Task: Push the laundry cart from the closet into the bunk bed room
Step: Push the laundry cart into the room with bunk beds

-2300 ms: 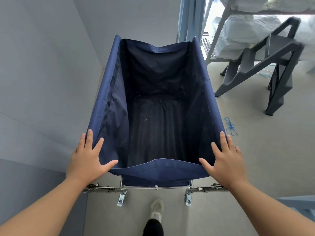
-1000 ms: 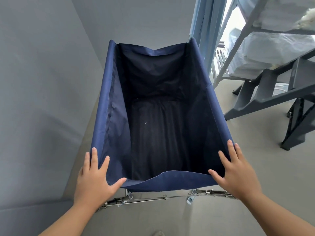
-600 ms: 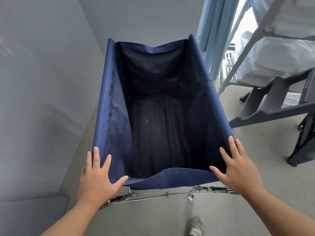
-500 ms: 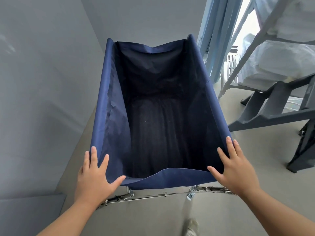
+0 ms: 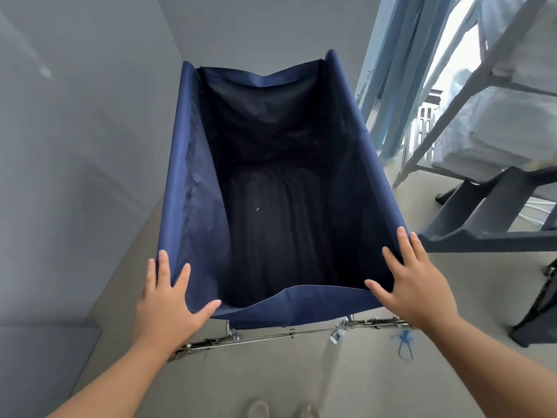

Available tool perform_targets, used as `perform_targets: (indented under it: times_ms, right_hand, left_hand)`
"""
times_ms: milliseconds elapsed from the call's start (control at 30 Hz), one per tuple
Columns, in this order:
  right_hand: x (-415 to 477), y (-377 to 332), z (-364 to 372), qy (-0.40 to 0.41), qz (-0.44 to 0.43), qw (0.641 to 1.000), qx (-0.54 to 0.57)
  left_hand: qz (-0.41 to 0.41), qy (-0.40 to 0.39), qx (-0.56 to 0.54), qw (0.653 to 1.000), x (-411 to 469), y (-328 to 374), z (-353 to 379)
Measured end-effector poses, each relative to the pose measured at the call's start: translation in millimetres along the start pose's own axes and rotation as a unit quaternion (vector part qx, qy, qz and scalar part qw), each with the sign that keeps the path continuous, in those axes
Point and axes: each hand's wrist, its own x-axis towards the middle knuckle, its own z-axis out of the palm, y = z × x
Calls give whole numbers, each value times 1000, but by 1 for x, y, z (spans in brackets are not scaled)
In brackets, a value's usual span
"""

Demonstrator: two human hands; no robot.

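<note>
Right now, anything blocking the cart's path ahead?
Yes: the wall stands close ahead of the laundry cart. On its right stand curtains and the bunk steps. Both hands, left hand and right hand, rest flat on its near corners.

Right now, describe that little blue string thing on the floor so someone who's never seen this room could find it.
Start at the big navy fabric laundry cart in the middle of the view, and drop to the metal bar under its near edge. Just past the bar's right end, below the right hand, a small bright blue cord lies on the pale floor. It is the only loose, thin, looped thing there.
</note>
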Motion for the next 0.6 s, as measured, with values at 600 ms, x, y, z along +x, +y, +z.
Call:
perform_targets:
  times_ms: [600]
  right_hand:
    - [117, 126, -10, -20, -65, 998, -7]
  left_hand:
    - [-55, 31, -32, 997, 44, 123, 17]
